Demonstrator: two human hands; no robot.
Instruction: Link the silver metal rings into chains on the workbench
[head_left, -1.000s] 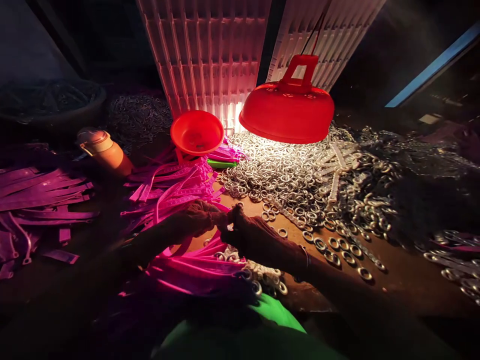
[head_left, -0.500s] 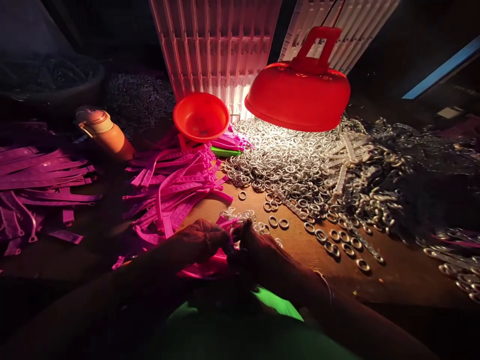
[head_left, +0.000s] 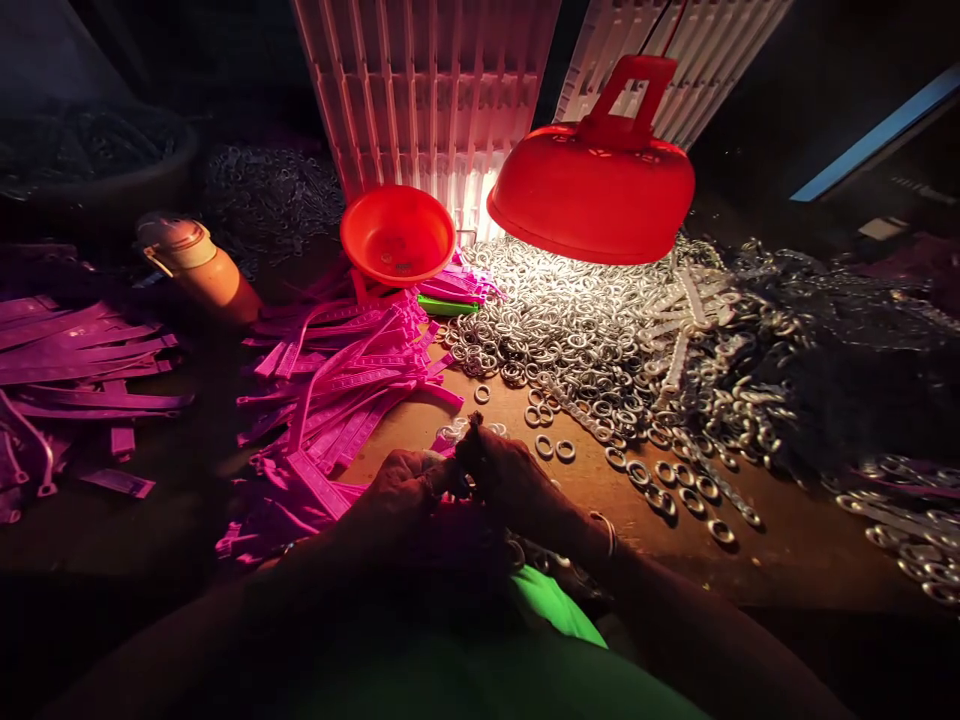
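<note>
My left hand [head_left: 405,487] and my right hand [head_left: 510,483] meet at the front of the table, fingers closed and pressed together. A bit of pink strap shows by my left fingertips, which pinch it. What my right fingers hold is hidden in shadow. Just left of my left hand lies a heap of pink straps [head_left: 349,355], flat, with small loops at some ends. Pale rings show behind my fingertips. Beyond my right hand a large pile of silvery rings [head_left: 577,320] spreads over the table, with several loose rings [head_left: 553,448] at its near edge.
A red lamp [head_left: 592,195] hangs low over the ring pile. Left of it are a red bowl [head_left: 397,235] and a tilted orange bottle [head_left: 199,270]. More pink straps [head_left: 82,350] lie at far left. Silvery linked pieces [head_left: 915,530] are at far right.
My hands have drawn closer together, and the right has shifted slightly left. The pink strap that showed between them is now mostly hidden. The view has shifted a little.
</note>
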